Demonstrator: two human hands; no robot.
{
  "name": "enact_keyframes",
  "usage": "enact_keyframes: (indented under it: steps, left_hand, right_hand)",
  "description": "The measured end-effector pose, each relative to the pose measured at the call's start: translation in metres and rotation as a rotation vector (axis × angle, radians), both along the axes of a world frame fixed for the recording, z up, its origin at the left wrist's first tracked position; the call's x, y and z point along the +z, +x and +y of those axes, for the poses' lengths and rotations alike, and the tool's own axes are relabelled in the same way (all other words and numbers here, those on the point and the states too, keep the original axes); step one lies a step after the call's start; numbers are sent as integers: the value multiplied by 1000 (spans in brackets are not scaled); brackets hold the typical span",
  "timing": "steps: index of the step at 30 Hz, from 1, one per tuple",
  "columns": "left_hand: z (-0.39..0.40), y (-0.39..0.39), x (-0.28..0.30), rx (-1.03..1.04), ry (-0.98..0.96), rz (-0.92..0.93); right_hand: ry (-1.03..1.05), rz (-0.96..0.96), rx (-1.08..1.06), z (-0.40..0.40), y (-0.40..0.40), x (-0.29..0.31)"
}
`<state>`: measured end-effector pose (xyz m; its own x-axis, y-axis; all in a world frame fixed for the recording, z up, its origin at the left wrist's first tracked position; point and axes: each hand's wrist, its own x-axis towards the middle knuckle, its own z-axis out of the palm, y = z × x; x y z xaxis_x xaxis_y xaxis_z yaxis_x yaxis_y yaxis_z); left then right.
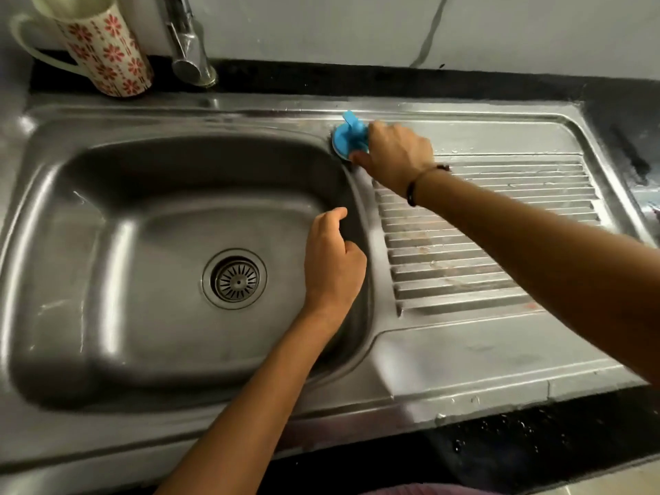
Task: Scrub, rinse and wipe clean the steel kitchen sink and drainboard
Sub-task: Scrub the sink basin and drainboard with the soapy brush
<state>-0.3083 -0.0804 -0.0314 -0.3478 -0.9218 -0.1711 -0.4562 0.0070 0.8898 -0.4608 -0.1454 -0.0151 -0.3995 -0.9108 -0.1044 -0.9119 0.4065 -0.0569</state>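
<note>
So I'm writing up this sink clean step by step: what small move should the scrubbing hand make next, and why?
Probably draw the blue scrubber toward the person along the drainboard ribs. The right hand grips it at the far corner beside the basin, while brownish stains show on the nearer ribs. The left hand holds nothing.

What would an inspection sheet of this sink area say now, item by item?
Surface: steel sink basin holds nothing; drainboard shows brownish stains and water drops.
Job's things: blue scrubber at the basin's far right corner.
Clutter: flowered mug by the tap.
Grippers: right hand grips the scrubber; left hand hangs loosely curled over the basin, holding nothing.
Cables: nothing seen.
Surroundings: wet black counter, pale wall.
</note>
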Motion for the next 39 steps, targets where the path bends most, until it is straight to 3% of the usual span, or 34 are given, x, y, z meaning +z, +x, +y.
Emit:
enact_keyframes:
  steps: [4, 8, 16, 19, 23, 26, 32, 39]
  left_hand:
    - [1, 1, 1, 7, -20, 10]
    - [0, -1, -3, 62, 2, 3]
    - [27, 4, 3, 42, 22, -45]
    - [27, 9, 6, 82, 17, -51]
    - [23, 19, 8, 163, 36, -69]
    - [20, 34, 8, 214, 58, -81]
    - [-1, 108, 12, 307, 121, -83]
    - [-41, 233, 31, 506, 141, 117]
  right_hand:
    - [25, -40, 2, 64, 4, 1]
    - [254, 104, 102, 154, 29, 14]
    - [-3, -36, 49, 6, -21, 4]
    - [-30, -92, 38, 39, -17, 1]
    - [64, -15, 129, 133, 4, 10]
    - [127, -19, 172, 132, 16, 20]
    - [169, -383, 217, 73, 104, 16]
    - [6, -700, 528, -5, 273, 61]
